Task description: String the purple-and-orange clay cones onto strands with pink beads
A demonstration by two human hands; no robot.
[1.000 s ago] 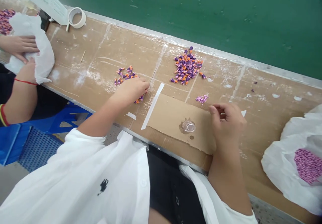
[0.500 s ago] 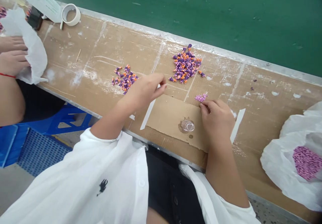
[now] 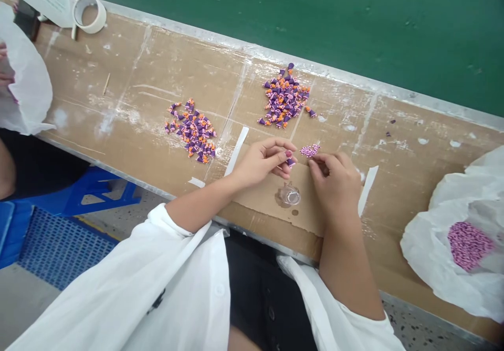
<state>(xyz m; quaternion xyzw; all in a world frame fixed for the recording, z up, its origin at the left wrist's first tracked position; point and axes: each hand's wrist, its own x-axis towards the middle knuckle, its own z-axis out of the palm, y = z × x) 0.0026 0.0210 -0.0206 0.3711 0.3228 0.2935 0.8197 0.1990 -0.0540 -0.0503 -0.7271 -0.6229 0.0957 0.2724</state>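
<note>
My left hand (image 3: 263,161) is closed in a pinch on a small purple piece (image 3: 290,162), held over the cardboard sheet (image 3: 260,196). My right hand (image 3: 334,183) is curled beside it, fingertips close to a little heap of pink beads (image 3: 310,150); what they hold, if anything, is hidden. A small clear cup (image 3: 290,197) sits on the cardboard just below both hands. Two heaps of purple-and-orange pieces lie on the bench: one to the left (image 3: 192,130), one further back (image 3: 284,99).
White paper strips (image 3: 236,151) (image 3: 367,189) lie by the cardboard. A white bag holding pink beads (image 3: 468,243) sits at right. A tape roll (image 3: 88,13) stands at the back left. Another person's white bag (image 3: 23,85) is at far left. Green wall (image 3: 315,14) behind the bench.
My left hand has moved right from the left heap to meet the right hand, carrying a purple piece. My right hand has shifted toward the pink beads. The view has shifted to the right.
</note>
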